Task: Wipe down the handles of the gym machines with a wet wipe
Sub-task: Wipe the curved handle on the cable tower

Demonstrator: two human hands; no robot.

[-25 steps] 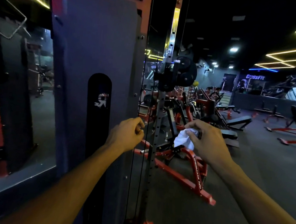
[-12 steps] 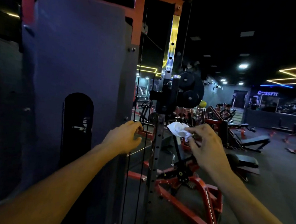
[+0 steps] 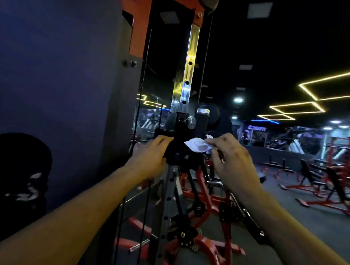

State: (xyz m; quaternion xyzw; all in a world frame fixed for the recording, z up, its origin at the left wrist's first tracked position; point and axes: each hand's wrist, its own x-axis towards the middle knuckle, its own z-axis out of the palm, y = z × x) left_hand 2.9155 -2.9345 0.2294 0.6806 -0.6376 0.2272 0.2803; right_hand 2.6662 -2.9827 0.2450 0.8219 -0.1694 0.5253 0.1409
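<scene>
A cable machine fills the left of the view, with a chrome upright post (image 3: pixel 184 83) full of holes. A black sliding carriage (image 3: pixel 179 145) sits on that post at chest height, with a short black cylinder (image 3: pixel 201 124) on its right side. My left hand (image 3: pixel 153 158) grips the carriage's left side. My right hand (image 3: pixel 231 160) pinches a crumpled white wet wipe (image 3: pixel 197 145) and holds it against the carriage's right side, just below the cylinder.
The machine's dark shroud panel (image 3: pixel 58 66) stands close on the left, its orange frame (image 3: pixel 140 20) above. Thin cables (image 3: pixel 142 85) run down beside the post. Red-framed machines (image 3: pixel 212 201) and benches (image 3: pixel 326 185) stand on the dark floor to the right.
Both hands have risen up the post. My left hand has moved from beside the cables onto the black carriage, and my right hand has brought the wipe up against it.
</scene>
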